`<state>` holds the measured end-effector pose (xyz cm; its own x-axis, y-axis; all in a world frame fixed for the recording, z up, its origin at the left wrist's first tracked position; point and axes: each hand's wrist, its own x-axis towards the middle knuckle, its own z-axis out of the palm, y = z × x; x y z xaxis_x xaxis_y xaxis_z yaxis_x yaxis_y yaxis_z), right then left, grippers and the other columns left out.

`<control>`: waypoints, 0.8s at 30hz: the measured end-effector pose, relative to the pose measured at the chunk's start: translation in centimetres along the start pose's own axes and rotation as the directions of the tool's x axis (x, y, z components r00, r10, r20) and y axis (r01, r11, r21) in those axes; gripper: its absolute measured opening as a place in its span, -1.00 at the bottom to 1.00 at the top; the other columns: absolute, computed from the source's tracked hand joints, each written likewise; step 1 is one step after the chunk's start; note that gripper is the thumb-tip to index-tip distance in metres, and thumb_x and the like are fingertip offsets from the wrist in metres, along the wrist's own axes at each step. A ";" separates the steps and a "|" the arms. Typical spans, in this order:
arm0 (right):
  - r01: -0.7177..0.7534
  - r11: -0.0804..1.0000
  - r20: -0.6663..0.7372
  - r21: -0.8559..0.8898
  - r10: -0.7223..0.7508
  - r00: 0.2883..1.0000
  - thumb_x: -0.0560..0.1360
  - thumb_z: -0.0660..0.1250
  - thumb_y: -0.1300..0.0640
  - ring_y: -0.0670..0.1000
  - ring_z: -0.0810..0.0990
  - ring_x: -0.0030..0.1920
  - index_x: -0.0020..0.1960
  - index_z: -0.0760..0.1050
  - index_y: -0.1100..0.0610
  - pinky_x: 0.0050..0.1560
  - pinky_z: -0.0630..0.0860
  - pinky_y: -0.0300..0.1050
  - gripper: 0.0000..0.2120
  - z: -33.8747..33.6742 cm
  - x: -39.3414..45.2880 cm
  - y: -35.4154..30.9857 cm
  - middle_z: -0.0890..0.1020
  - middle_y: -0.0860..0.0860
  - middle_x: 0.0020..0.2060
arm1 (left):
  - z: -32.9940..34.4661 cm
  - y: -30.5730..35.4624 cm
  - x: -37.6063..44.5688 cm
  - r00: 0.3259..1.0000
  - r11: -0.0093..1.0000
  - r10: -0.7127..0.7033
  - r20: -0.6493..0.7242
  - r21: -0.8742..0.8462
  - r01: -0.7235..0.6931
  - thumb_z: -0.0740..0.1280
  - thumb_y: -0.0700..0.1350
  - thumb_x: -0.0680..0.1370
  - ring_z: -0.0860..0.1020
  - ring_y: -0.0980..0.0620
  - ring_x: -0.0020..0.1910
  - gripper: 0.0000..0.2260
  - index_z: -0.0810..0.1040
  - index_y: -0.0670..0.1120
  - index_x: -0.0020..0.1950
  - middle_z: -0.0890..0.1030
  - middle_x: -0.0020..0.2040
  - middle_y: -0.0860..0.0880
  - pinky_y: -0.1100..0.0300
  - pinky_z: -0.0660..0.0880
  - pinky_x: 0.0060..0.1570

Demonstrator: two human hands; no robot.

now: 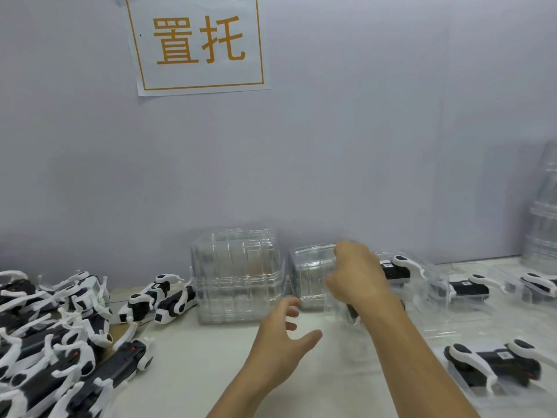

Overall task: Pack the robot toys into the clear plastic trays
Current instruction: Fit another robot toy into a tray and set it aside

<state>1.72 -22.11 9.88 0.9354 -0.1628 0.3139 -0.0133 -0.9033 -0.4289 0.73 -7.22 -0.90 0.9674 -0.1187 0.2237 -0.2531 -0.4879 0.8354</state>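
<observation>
A heap of black-and-white robot toys (54,336) lies on the table at the left. A stack of clear plastic trays (238,273) stands at the back centre. My right hand (358,276) is raised beside it, fingers closed on the rim of a clear tray (313,276) just right of the stack. My left hand (283,336) hovers lower, fingers spread and holding nothing, near the stack's front corner. Packed trays with robot toys (494,366) lie at the right.
A grey wall with a paper sign (199,43) closes the back of the pale table (193,357). A tall stack of clear trays (542,218) rises at the far right. Several filled trays (470,288) line the right rear.
</observation>
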 end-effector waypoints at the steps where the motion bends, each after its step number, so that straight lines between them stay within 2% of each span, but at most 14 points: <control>1: 0.000 1.000 -0.049 0.002 0.000 0.999 0.47 0.23 0.34 0.15 0.43 -0.13 -0.22 0.32 0.14 -0.19 0.38 -0.10 -0.83 -0.2 0.1 0.1 0.46 0.07 -0.18 | 0.7 0.2 0.0 0.999 1.000 0.016 0.052 0.005 -0.016 0.49 0.16 0.43 0.45 0.25 0.21 -0.42 0.31 0.28 0.37 0.40 0.29 0.24 0.28 0.49 0.11; 3: -0.002 1.000 -0.135 0.030 0.006 0.991 0.46 0.22 0.36 0.16 0.43 -0.20 -0.31 0.22 0.13 -0.26 0.35 -0.10 -0.73 -0.7 0.3 0.2 0.35 0.04 -0.32 | 2.3 0.5 0.0 0.984 0.998 0.045 0.170 0.029 -0.050 0.48 0.22 0.41 0.34 0.21 0.37 -0.21 0.13 0.31 0.53 0.27 0.41 0.30 0.15 0.40 0.34; 5: 0.001 0.997 -0.203 0.071 0.014 0.979 0.42 0.20 0.39 0.18 0.43 -0.25 -0.34 0.22 0.14 -0.35 0.29 -0.12 -0.73 -1.0 0.6 0.5 0.35 0.06 -0.36 | 3.8 0.8 -0.2 0.963 0.986 0.108 0.248 0.094 -0.135 0.45 0.23 0.43 0.26 0.21 0.44 -0.18 0.05 0.30 0.56 0.20 0.46 0.33 0.13 0.31 0.43; 8: 0.000 0.996 -0.239 0.090 0.021 0.971 0.38 0.19 0.41 0.17 0.39 -0.32 -0.36 0.21 0.14 -0.45 0.20 -0.11 -0.73 -1.0 0.8 1.1 0.34 0.06 -0.40 | 4.5 0.6 0.1 0.946 0.954 0.181 0.267 0.186 -0.235 0.40 0.18 0.51 0.25 0.26 0.45 -0.28 0.08 0.29 0.56 0.24 0.48 0.28 0.28 0.23 0.39; 10: 0.002 0.996 -0.237 0.092 0.020 0.971 0.42 0.21 0.37 0.18 0.41 -0.29 -0.35 0.23 0.14 -0.40 0.26 -0.11 -0.73 -0.6 0.8 1.3 0.36 0.05 -0.38 | 4.2 0.4 0.3 0.946 0.934 0.219 0.238 0.229 -0.273 0.36 0.13 0.56 0.31 0.23 0.40 -0.43 0.19 0.28 0.51 0.34 0.44 0.21 0.33 0.24 0.32; 12: 0.009 0.997 -0.218 0.077 0.008 0.976 0.46 0.24 0.34 0.18 0.43 -0.26 -0.34 0.23 0.13 -0.34 0.30 -0.11 -0.72 -0.1 0.5 1.2 0.36 0.04 -0.36 | 3.9 0.4 0.3 0.944 0.910 0.258 0.207 0.275 -0.309 0.32 0.12 0.57 0.40 0.18 0.32 -0.58 0.27 0.31 0.39 0.44 0.33 0.17 0.23 0.32 0.31; 16: 0.037 0.999 -0.142 0.010 -0.035 0.989 0.44 0.23 0.37 0.09 0.38 -0.35 -0.35 0.22 0.12 -0.46 0.20 -0.14 -0.71 1.2 -0.4 0.6 0.36 0.02 -0.38 | 3.4 0.4 0.1 0.950 0.897 0.288 0.124 0.312 -0.312 0.27 0.18 0.58 0.44 0.21 0.23 -0.71 0.31 0.29 0.26 0.47 0.24 0.24 0.12 0.42 0.23; 18: 0.078 0.997 -0.117 -0.028 -0.081 0.990 0.46 0.26 0.33 0.09 0.40 -0.32 -0.36 0.21 0.12 -0.38 0.28 -0.15 -0.68 1.5 -0.7 0.1 0.34 0.02 -0.39 | 3.1 0.2 0.0 0.958 0.905 0.279 0.070 0.315 -0.287 0.25 0.19 0.59 0.45 0.22 0.18 -0.77 0.33 0.28 0.23 0.47 0.19 0.26 0.14 0.45 0.18; 20: 0.144 0.988 -0.080 -0.049 -0.148 0.986 0.52 0.30 0.18 0.12 0.46 -0.24 -0.35 0.25 0.11 -0.24 0.36 -0.11 -0.67 1.2 -0.8 -0.5 0.36 0.01 -0.39 | 2.6 -0.1 0.0 0.965 0.915 0.263 0.019 0.313 -0.256 0.25 0.19 0.59 0.44 0.23 0.12 -0.82 0.35 0.26 0.16 0.47 0.12 0.25 0.17 0.45 0.12; 21: 0.181 0.983 -0.068 -0.035 -0.183 0.981 0.55 0.29 0.09 0.12 0.50 -0.17 -0.32 0.33 0.11 -0.17 0.40 -0.09 -0.69 0.8 -0.7 -0.6 0.42 0.00 -0.35 | 2.4 -0.2 0.0 0.967 0.919 0.255 0.008 0.309 -0.245 0.26 0.19 0.59 0.44 0.23 0.10 -0.84 0.35 0.26 0.13 0.46 0.11 0.25 0.19 0.45 0.10; 22: 0.200 0.980 -0.065 -0.022 -0.201 0.977 0.57 0.27 0.01 0.12 0.54 -0.06 -0.22 0.46 0.12 -0.06 0.44 -0.07 -0.75 0.2 -0.6 -0.5 0.51 0.01 -0.24 | 2.2 -0.3 0.0 0.968 0.924 0.250 0.003 0.297 -0.239 0.28 0.18 0.58 0.44 0.25 0.08 -0.85 0.36 0.26 0.10 0.44 0.10 0.25 0.20 0.45 0.09; 23: 0.189 0.982 -0.074 -0.019 -0.190 0.979 0.58 0.25 -0.05 0.12 0.54 0.08 -0.03 0.55 0.12 0.08 0.46 -0.01 -0.76 -0.4 -0.3 -0.2 0.57 0.03 -0.06 | 2.1 -0.3 0.0 0.969 0.930 0.245 0.003 0.283 -0.236 0.30 0.18 0.57 0.44 0.26 0.08 -0.85 0.37 0.26 0.07 0.42 0.10 0.25 0.22 0.45 0.08; 24: 0.145 0.989 -0.089 -0.026 -0.147 0.985 0.59 0.23 -0.07 0.13 0.50 0.20 0.17 0.55 0.10 0.19 0.41 0.05 -0.70 -1.2 0.1 0.3 0.55 0.05 0.12 | 2.0 -0.3 0.0 0.970 0.934 0.241 0.004 0.269 -0.233 0.31 0.19 0.56 0.44 0.27 0.09 -0.85 0.37 0.27 0.06 0.40 0.10 0.25 0.24 0.44 0.08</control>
<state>1.37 -22.85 10.77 0.8918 -0.0630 0.4480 0.1135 -0.9274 -0.3563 0.86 -8.79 -2.09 0.8778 -0.2360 0.4169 -0.4594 -0.6611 0.5932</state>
